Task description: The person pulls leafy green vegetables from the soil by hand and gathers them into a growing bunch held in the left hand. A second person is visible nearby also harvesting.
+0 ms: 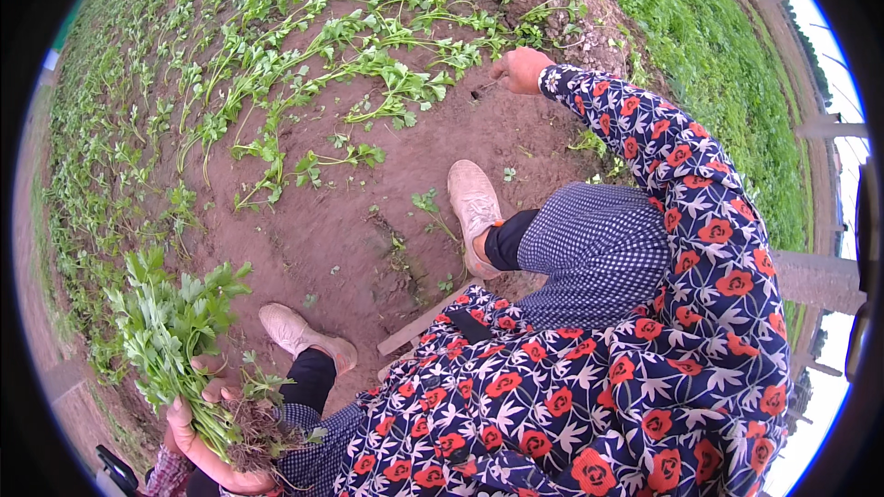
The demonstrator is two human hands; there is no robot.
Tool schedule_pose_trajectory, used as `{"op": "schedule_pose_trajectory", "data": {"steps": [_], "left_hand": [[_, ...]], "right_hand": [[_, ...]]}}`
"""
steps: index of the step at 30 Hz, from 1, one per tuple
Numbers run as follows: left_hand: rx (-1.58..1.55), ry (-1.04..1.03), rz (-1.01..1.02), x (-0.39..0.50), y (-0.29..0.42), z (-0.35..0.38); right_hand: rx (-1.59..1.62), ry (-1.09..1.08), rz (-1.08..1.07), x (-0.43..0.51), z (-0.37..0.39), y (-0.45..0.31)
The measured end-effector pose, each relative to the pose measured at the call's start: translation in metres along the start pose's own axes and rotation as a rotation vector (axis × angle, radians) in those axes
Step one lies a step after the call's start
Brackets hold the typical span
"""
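Observation:
At the lower left, my left hand (pixel 200 428) grips a bunch of leafy green seedlings (pixel 173 331), which look like celery. Their brown, soil-covered roots (pixel 255 428) stick out toward my lap. My right hand (pixel 521 70) reaches out over the soil at the upper right, its fingers bent down beside a small hole (pixel 475 94). Whether those fingers pinch a thin stem or root cannot be told. Just left of that hand, cut or uprooted seedlings (pixel 394 83) lie flat on the brown soil.
My shoes (pixel 476 203) rest on bare soil, with a wooden stool part (pixel 428 317) between my legs. Rows of small plants (pixel 131 145) stretch left. A clod ridge (pixel 573 7) and a dense green bed (pixel 718 83) lie right. Another person's checked sleeve (pixel 169 473) shows at lower left.

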State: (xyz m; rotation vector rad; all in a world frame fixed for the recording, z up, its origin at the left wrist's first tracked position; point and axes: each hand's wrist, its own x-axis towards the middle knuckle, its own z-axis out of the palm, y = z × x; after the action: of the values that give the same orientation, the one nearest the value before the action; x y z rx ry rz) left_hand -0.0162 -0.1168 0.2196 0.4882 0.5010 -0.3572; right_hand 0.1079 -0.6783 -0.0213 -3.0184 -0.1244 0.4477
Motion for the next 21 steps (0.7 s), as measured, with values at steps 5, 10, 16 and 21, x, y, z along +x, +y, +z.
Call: {"op": "schedule_pose_trajectory", "data": {"steps": [5, 10, 16, 21], "left_hand": [[0.084, -0.084, 0.001, -0.005, 0.002, 0.002], [0.084, -0.231, -0.010, -0.023, 0.012, 0.002], [-0.011, -0.351, 0.000, -0.045, 0.024, -0.026], [0.095, -0.126, 0.162, -0.045, 0.001, -0.045]], "right_hand": [[-0.323, -0.237, -0.080, -0.025, 0.011, -0.080], [-0.209, -0.211, 0.134, -0.009, -0.009, -0.057], [-0.308, -0.085, 0.015, -0.021, -0.021, -0.081], [-0.222, 0.007, 0.019, -0.046, -0.060, -0.088]]}}
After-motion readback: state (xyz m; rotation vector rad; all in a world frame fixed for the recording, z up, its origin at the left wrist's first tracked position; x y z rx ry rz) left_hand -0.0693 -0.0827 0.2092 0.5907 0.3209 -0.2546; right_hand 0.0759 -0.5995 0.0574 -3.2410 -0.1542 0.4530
